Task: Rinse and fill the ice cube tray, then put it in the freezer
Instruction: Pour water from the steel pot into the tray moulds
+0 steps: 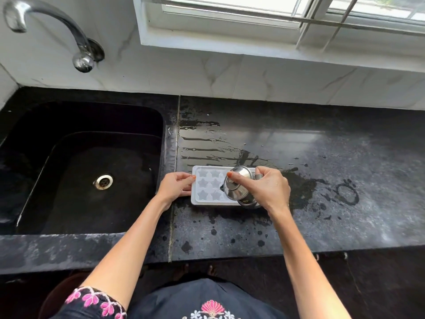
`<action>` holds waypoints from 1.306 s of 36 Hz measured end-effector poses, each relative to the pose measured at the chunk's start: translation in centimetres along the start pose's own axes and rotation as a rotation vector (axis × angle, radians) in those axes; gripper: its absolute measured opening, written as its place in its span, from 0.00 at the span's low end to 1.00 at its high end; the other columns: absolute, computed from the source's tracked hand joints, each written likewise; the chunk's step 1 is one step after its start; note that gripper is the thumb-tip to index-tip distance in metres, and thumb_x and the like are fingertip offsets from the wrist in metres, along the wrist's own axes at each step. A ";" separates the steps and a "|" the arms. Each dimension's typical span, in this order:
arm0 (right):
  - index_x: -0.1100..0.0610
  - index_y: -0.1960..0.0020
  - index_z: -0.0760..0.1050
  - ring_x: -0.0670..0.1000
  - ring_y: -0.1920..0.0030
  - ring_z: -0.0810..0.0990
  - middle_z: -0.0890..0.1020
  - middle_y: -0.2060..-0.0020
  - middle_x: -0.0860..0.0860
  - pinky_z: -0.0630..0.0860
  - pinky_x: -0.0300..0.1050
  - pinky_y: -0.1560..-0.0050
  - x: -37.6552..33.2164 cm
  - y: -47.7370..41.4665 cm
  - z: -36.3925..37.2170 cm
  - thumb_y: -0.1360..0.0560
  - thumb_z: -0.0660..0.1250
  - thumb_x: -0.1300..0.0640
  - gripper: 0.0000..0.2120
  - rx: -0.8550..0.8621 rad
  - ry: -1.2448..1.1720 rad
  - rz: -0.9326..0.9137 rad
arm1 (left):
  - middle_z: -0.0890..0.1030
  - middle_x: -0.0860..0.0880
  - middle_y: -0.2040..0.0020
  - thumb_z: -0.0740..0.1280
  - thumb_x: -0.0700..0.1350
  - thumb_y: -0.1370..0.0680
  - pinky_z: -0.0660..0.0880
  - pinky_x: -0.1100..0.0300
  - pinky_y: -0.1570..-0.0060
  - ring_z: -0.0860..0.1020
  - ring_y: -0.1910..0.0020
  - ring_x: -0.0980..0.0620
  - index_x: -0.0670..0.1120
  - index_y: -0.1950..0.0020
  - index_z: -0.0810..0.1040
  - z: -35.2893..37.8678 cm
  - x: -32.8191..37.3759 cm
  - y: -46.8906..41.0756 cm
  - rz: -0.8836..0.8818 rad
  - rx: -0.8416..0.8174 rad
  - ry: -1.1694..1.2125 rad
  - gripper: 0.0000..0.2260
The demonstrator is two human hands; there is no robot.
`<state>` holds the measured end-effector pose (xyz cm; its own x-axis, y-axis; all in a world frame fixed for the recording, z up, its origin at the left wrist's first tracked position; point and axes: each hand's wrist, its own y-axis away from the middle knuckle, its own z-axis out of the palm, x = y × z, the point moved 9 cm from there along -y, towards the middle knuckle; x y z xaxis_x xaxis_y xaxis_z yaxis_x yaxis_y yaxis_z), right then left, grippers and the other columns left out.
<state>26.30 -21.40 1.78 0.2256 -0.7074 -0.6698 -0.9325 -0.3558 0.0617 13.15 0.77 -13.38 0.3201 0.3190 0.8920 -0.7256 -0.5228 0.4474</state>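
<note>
White ice cube tray [208,188], star moulds: on wet black counter [322,180], right of sink [87,166]. Left hand [176,187] pinches its left edge. Right hand [268,188] grips tilted steel kettle [240,188], hiding tray's right part; water level indiscernible.

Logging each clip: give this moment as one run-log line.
stage: filling | left hand: steadying ice cube tray on counter | right hand: tilting steel kettle over tray | freezer: not in view
</note>
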 end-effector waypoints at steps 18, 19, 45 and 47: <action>0.55 0.71 0.69 0.46 0.73 0.72 0.77 0.77 0.49 0.65 0.43 0.70 -0.3 -0.3 -0.2 0.43 0.71 0.23 0.34 0.033 0.047 -0.033 | 0.87 0.48 0.57 0.71 0.41 0.21 0.80 0.64 0.65 0.86 0.61 0.53 0.42 0.49 0.83 0.1 0.2 0.2 -0.002 -0.003 -0.017 0.04; 0.57 0.70 0.70 0.46 0.73 0.73 0.78 0.76 0.50 0.65 0.43 0.70 -0.2 -0.3 -0.2 0.43 0.71 0.23 0.35 0.037 0.049 -0.027 | 0.87 0.48 0.57 0.70 0.41 0.21 0.80 0.64 0.65 0.86 0.62 0.53 0.42 0.49 0.83 0.1 0.2 0.2 0.000 0.000 -0.024 0.04; 0.61 0.66 0.74 0.47 0.72 0.73 0.82 0.71 0.53 0.67 0.43 0.69 0.1 -0.7 -0.2 0.43 0.69 0.21 0.40 0.032 0.049 -0.005 | 0.86 0.46 0.55 0.70 0.41 0.21 0.80 0.64 0.64 0.86 0.63 0.55 0.43 0.51 0.83 0.1 0.3 0.1 0.008 0.009 -0.051 0.03; 0.60 0.67 0.73 0.47 0.72 0.72 0.82 0.72 0.54 0.67 0.43 0.70 0.0 -0.7 0.0 0.44 0.69 0.21 0.39 0.027 0.041 -0.007 | 0.87 0.46 0.55 0.70 0.41 0.21 0.80 0.64 0.64 0.86 0.63 0.55 0.43 0.51 0.83 0.1 0.2 0.1 0.008 0.007 -0.050 0.03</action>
<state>26.96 -21.15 1.79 0.2432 -0.7296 -0.6392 -0.9381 -0.3445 0.0363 13.22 0.73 -13.15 0.3444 0.2748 0.8977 -0.7241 -0.5308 0.4403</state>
